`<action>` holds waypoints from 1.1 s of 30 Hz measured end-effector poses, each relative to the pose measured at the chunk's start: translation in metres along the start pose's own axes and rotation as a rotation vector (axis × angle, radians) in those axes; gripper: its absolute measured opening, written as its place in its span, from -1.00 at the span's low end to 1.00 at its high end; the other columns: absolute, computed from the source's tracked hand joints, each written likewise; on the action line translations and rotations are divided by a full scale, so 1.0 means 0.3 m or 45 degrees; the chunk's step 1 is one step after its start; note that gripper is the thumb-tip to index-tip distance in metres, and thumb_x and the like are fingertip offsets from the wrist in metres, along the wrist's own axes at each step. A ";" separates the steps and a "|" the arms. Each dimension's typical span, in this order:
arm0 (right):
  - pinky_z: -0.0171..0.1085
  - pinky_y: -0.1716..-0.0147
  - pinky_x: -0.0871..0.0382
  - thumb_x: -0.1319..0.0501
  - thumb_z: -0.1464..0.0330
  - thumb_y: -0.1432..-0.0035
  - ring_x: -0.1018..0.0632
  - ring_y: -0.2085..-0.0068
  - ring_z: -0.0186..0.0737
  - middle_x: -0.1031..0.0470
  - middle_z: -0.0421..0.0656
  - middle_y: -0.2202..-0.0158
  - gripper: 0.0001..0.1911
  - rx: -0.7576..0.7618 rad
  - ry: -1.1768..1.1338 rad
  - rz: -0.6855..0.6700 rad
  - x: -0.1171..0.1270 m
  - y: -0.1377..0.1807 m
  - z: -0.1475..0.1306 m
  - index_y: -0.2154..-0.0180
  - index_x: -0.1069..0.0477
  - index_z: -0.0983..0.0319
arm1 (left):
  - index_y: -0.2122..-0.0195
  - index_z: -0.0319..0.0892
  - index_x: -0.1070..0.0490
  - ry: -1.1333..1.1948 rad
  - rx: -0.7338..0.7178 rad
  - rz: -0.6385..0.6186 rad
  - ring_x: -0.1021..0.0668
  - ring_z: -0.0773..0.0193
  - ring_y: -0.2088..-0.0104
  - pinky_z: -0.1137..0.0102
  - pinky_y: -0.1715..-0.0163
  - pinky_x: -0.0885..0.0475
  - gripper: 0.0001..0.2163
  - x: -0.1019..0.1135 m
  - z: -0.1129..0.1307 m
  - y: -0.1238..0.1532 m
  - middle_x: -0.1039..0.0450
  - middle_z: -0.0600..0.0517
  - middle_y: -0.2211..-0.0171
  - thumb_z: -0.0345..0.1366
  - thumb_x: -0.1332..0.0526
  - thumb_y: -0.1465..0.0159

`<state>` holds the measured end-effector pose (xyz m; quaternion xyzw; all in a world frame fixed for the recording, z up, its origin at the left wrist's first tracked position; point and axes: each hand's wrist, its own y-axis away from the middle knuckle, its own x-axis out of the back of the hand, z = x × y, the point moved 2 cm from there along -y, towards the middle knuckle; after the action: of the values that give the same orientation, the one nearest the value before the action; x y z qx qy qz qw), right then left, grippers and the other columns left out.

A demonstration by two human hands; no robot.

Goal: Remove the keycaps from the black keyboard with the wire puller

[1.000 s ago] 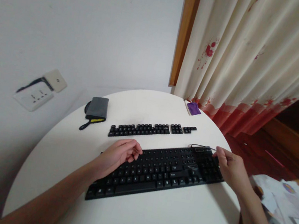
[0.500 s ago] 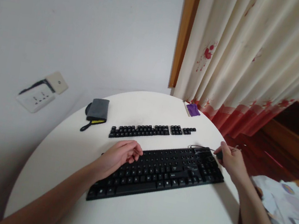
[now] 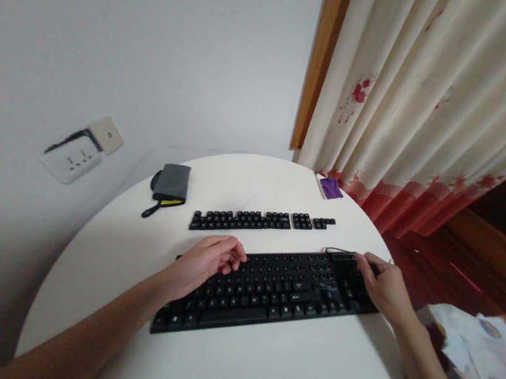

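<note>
A black keyboard (image 3: 275,289) lies across the white round table (image 3: 253,369). My left hand (image 3: 205,262) rests on its upper left part with the fingers curled loosely over the keys. My right hand (image 3: 384,286) lies on the keyboard's right end by the number pad, fingers bent around the top right corner. A thin black cable (image 3: 334,250) loops behind that corner. Behind the keyboard lies a row of loose black keycaps (image 3: 257,220) set out in keyboard order.
A grey pouch (image 3: 171,184) with a yellow tag and black strap sits at the back left. A purple item (image 3: 330,187) lies near the curtain (image 3: 439,104). A wall socket (image 3: 72,161) is at the left. Papers (image 3: 486,354) lie at the right.
My right hand moved off the keyboard's far right edge and came back onto its top right corner. My left hand stayed put. The camera shifted slightly.
</note>
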<state>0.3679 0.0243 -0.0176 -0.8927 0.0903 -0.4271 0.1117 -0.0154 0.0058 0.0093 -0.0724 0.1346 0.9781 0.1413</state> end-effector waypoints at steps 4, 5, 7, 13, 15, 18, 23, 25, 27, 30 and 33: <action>-0.30 0.52 -0.18 -0.08 0.03 -0.26 -0.32 0.57 -0.28 -0.32 -0.22 0.64 -0.51 -0.143 -0.199 0.088 -0.005 -0.019 0.020 0.55 -0.37 0.22 | 0.35 -0.26 -0.45 0.007 -0.001 0.008 -0.44 0.30 0.39 0.40 0.41 -0.23 -0.76 0.000 0.000 -0.002 -0.47 -0.04 0.36 -0.18 -0.18 -0.31; -0.31 0.54 -0.17 -0.09 0.02 -0.25 -0.32 0.57 -0.29 -0.32 -0.21 0.64 -0.50 -0.184 -0.260 0.103 -0.007 -0.024 0.023 0.56 -0.36 0.23 | 0.35 -0.27 -0.45 0.008 0.000 0.009 -0.44 0.30 0.39 0.41 0.41 -0.23 -0.76 0.001 -0.001 -0.002 -0.47 -0.04 0.36 -0.18 -0.18 -0.32; -0.32 0.58 -0.15 -0.12 0.02 -0.23 -0.31 0.59 -0.31 -0.31 -0.22 0.65 -0.50 -0.258 -0.348 0.120 -0.010 -0.032 0.025 0.58 -0.35 0.23 | 0.35 -0.27 -0.45 0.007 0.003 0.010 -0.44 0.30 0.38 0.41 0.41 -0.24 -0.76 0.002 -0.002 -0.001 -0.47 -0.05 0.35 -0.18 -0.17 -0.32; -0.33 0.65 -0.08 -0.16 0.02 -0.21 -0.25 0.65 -0.35 -0.25 -0.25 0.71 -0.51 -0.476 -0.545 0.188 -0.021 -0.021 0.045 0.58 -0.35 0.24 | 0.35 -0.27 -0.45 0.010 0.001 -0.004 -0.44 0.31 0.38 0.41 0.41 -0.24 -0.75 0.003 -0.002 0.000 -0.47 -0.04 0.35 -0.19 -0.16 -0.33; -0.33 0.65 -0.09 -0.18 0.02 -0.20 -0.25 0.65 -0.36 -0.25 -0.26 0.71 -0.51 -0.497 -0.625 0.212 -0.018 -0.020 0.053 0.58 -0.35 0.24 | 0.35 -0.27 -0.45 0.006 0.000 -0.012 -0.45 0.31 0.38 0.41 0.41 -0.24 -0.75 0.001 0.000 0.000 -0.47 -0.04 0.36 -0.19 -0.15 -0.34; -0.35 0.63 -0.10 -0.20 0.06 -0.21 -0.26 0.64 -0.37 -0.26 -0.26 0.70 -0.53 -0.409 -0.709 0.300 0.002 -0.031 0.028 0.60 -0.34 0.24 | 0.35 -0.27 -0.46 0.003 -0.006 -0.013 -0.45 0.31 0.38 0.42 0.41 -0.25 -0.75 0.000 0.001 0.001 -0.47 -0.04 0.36 -0.19 -0.15 -0.34; -0.35 0.60 -0.12 -0.16 0.12 -0.27 -0.26 0.64 -0.40 -0.25 -0.27 0.72 -0.50 -0.153 -0.634 0.220 0.017 -0.066 -0.173 0.63 -0.35 0.25 | 0.34 -0.27 -0.46 -0.006 -0.013 -0.022 -0.46 0.32 0.37 0.43 0.41 -0.26 -0.75 0.007 -0.004 0.000 -0.47 -0.03 0.35 -0.18 -0.17 -0.35; -0.35 0.62 -0.11 -0.16 0.13 -0.28 -0.27 0.66 -0.39 -0.27 -0.27 0.72 -0.52 -0.073 -0.689 0.133 -0.004 -0.077 -0.288 0.60 -0.37 0.25 | 0.32 -0.27 -0.47 -0.013 -0.035 -0.031 -0.47 0.32 0.36 0.44 0.41 -0.28 -0.76 0.010 -0.007 -0.002 -0.48 -0.03 0.33 -0.18 -0.21 -0.34; -0.36 0.62 -0.12 -0.16 0.13 -0.29 -0.28 0.66 -0.40 -0.28 -0.28 0.72 -0.54 0.050 -0.767 -0.012 -0.043 -0.085 -0.405 0.59 -0.37 0.25 | 0.27 -0.26 -0.49 0.005 -0.060 -0.031 -0.49 0.32 0.34 0.44 0.38 -0.31 -0.80 0.011 -0.008 -0.003 -0.51 -0.05 0.26 -0.19 -0.27 -0.31; -0.36 0.58 -0.17 -0.14 0.18 -0.31 -0.30 0.62 -0.40 -0.29 -0.29 0.69 -0.55 0.260 -0.825 -0.256 -0.120 -0.084 -0.556 0.58 -0.37 0.24 | 0.09 -0.22 -0.51 0.091 -0.096 -0.041 -0.54 0.27 0.24 0.39 0.23 -0.39 -0.76 0.009 -0.008 0.001 -0.53 -0.12 0.08 -0.22 -0.32 -0.28; -0.37 0.52 -0.24 -0.13 0.25 -0.32 -0.34 0.58 -0.40 -0.32 -0.29 0.65 -0.59 0.401 -0.913 -0.414 -0.198 -0.067 -0.652 0.57 -0.35 0.24 | -0.07 -0.17 -0.48 0.181 -0.131 -0.116 -0.56 0.19 0.12 0.32 0.09 -0.42 -0.65 0.004 -0.011 0.006 -0.48 -0.16 -0.07 -0.22 -0.33 -0.28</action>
<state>0.1794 0.0350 0.0631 -0.9594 -0.1627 -0.1103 0.2021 -0.0166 0.0034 0.0065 -0.1550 0.0905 0.9687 0.1718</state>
